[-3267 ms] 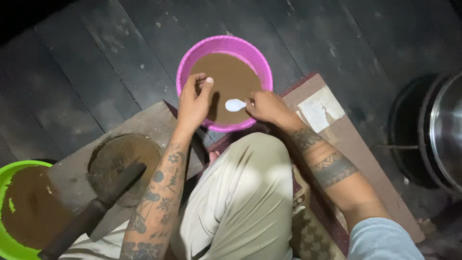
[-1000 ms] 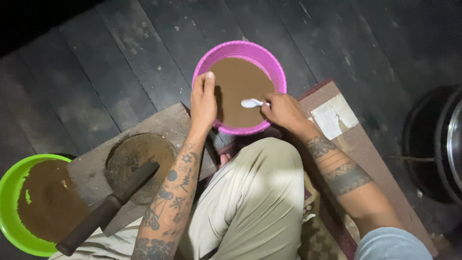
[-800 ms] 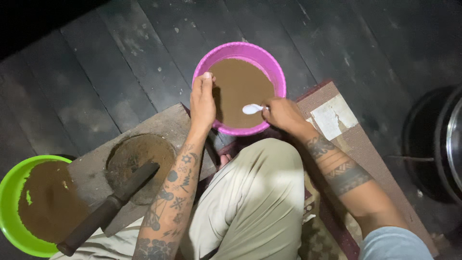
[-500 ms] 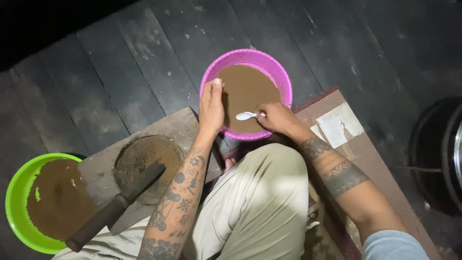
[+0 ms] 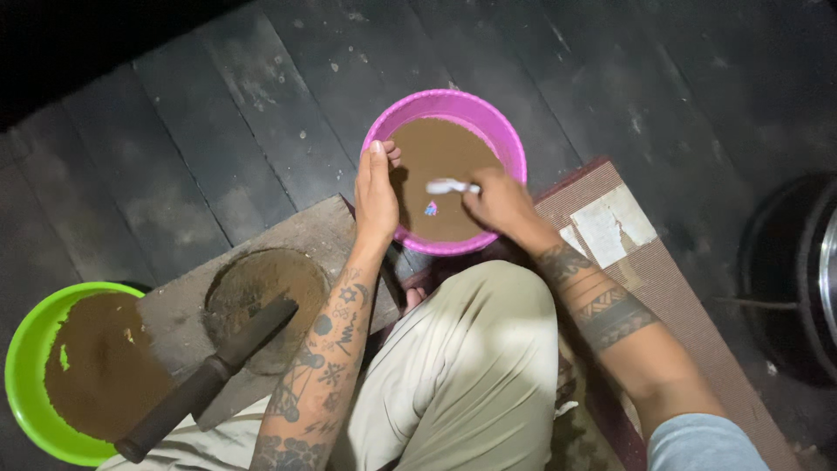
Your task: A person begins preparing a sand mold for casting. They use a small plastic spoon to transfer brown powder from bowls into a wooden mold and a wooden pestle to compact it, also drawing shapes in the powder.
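Observation:
A pink plastic bowl (image 5: 501, 131) full of brown powder rests on the dark plank floor in front of my knee. My left hand (image 5: 376, 187) lies on the bowl's left rim, fingers together, steadying it. My right hand (image 5: 497, 202) is closed around a small white spoon (image 5: 446, 186) whose head rests on the powder near the bowl's middle. A tiny coloured speck (image 5: 431, 208) sits on the powder just below the spoon.
A green bowl (image 5: 22, 384) of brown powder stands at lower left. Beside it a wooden board (image 5: 292, 227) bears a round brown patch and a dark-handled knife (image 5: 205, 384). A woven mat (image 5: 663, 279) with a pale paper piece lies right; metal vessels (image 5: 806, 279) sit at the far right.
The view has shifted, so the pink bowl appears further right and up. My right hand has drawn the spoon leftward over the powder. My left hand stays on the rim.

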